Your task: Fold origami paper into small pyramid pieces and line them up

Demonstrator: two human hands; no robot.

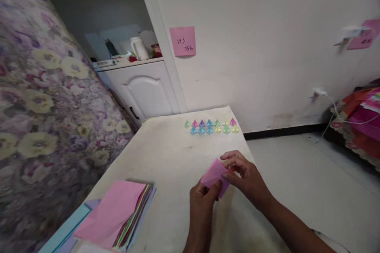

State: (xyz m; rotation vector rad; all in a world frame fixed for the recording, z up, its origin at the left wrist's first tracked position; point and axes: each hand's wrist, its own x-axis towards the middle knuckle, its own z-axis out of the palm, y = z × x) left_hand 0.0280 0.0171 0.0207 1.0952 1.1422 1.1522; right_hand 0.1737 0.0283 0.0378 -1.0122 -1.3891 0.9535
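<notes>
A folded piece of pink paper [214,173] is held above the table, tilted, with creases across its face. My left hand [204,195] grips its lower part, the thumb pressed on the front and the other fingers behind. At its right edge, my right hand [242,172] pinches the paper between thumb and fingers. Farther back on the table stand two rows of small folded paper shapes [209,122] in green, pink, purple, blue and yellow. To the left lies a stack of coloured paper sheets [115,213] with a pink one on top.
The pale cloth-covered table [166,154] reaches back to the wall. Light blue paper [67,227] lies by the stack. A floral curtain [59,99] hangs at left, a white cabinet [142,95] behind it. A white charger [320,92] and cable are at right, near a bed [362,122].
</notes>
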